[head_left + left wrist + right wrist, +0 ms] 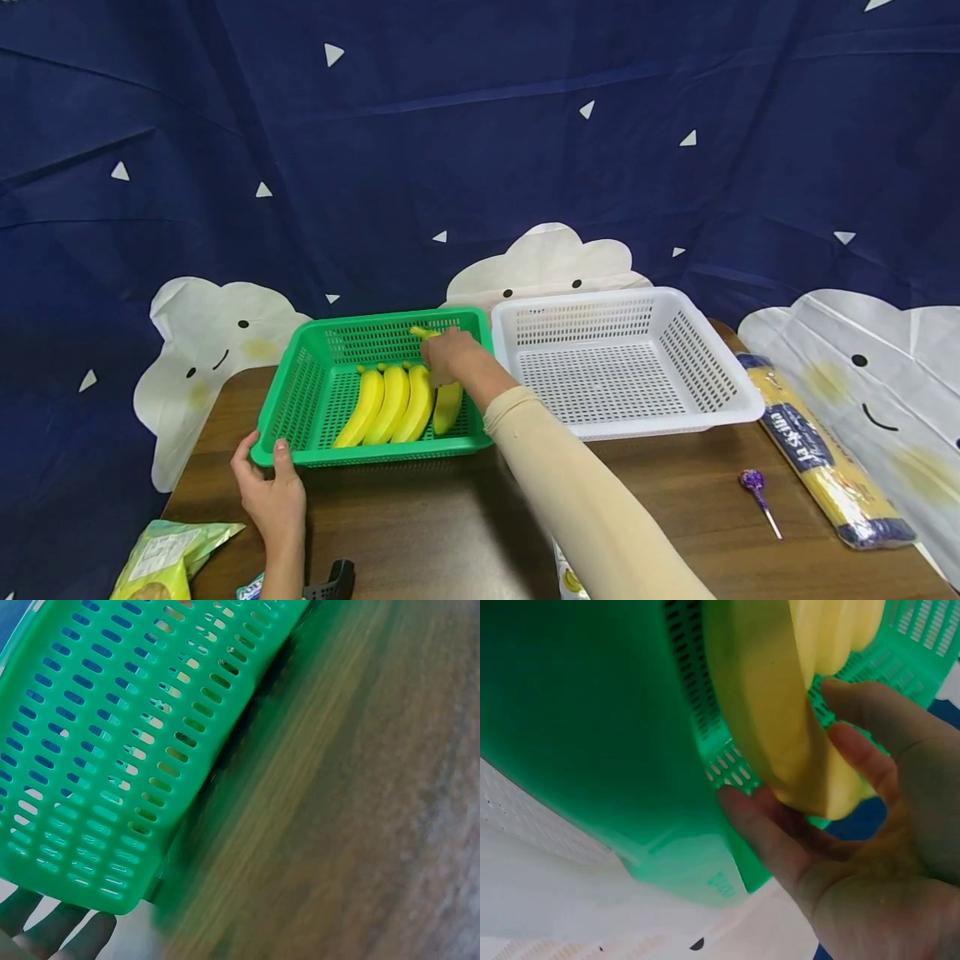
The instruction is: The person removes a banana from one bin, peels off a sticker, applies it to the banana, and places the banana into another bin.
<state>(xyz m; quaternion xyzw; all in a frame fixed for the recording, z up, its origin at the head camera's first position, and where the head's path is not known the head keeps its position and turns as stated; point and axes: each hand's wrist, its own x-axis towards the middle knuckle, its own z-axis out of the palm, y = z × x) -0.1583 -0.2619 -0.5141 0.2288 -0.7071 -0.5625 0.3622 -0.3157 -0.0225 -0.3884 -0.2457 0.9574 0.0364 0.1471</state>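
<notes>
My left hand [273, 496] holds the front left corner of a green plastic basket [375, 457], thumb at the front rim. In the left wrist view its fingers [86, 937] lie against the end of the basket's slotted wall. Inside the basket, three yellow bananas [390, 408] lie side by side. My right hand [450, 354] reaches into the basket's right part and grips another banana [447, 408], partly hidden by the hand. The right wrist view shows thumb and fingers on either side of that banana [769, 712] near its stem end.
A white slotted basket [607, 383] stands right beside the green one. Farther right lie a purple lollipop [752, 481] and a pasta packet [817, 450]. A yellow-green bag [161, 562] and a black object [341, 575] are at the near left. Behind hangs a blue cloth [480, 150].
</notes>
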